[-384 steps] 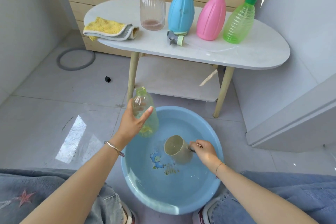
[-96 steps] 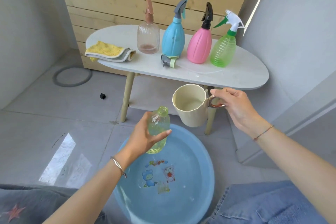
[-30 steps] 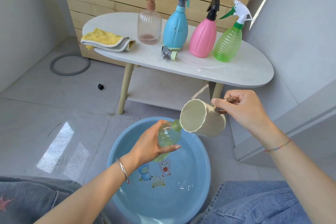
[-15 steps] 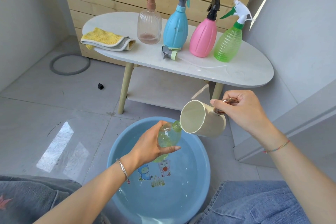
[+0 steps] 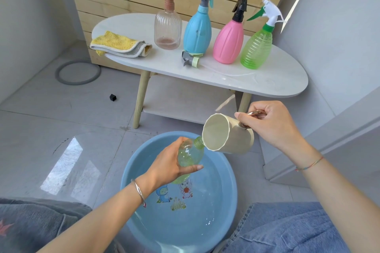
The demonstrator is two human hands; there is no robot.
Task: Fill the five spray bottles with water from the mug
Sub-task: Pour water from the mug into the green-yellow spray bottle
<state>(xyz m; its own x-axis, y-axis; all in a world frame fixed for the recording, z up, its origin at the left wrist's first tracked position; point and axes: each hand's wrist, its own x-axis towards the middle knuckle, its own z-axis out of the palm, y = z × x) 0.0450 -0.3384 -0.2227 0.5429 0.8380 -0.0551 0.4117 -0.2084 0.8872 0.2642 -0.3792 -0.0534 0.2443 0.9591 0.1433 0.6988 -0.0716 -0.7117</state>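
Pouring is in hand: the right hand (image 5: 269, 127) grips the mug (image 5: 228, 133) by its handle, lip at the neck of the uncapped bottle (image 5: 190, 155), which the left hand (image 5: 170, 166) clasps tilted over the basin (image 5: 232, 170). Next probably needs a steady tip, then recapping. No writing is readable.

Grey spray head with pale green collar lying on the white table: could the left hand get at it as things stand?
Probably not: the left hand grips the clear green bottle at the rim of the tilted cream mug. Nothing blocks the spray head.
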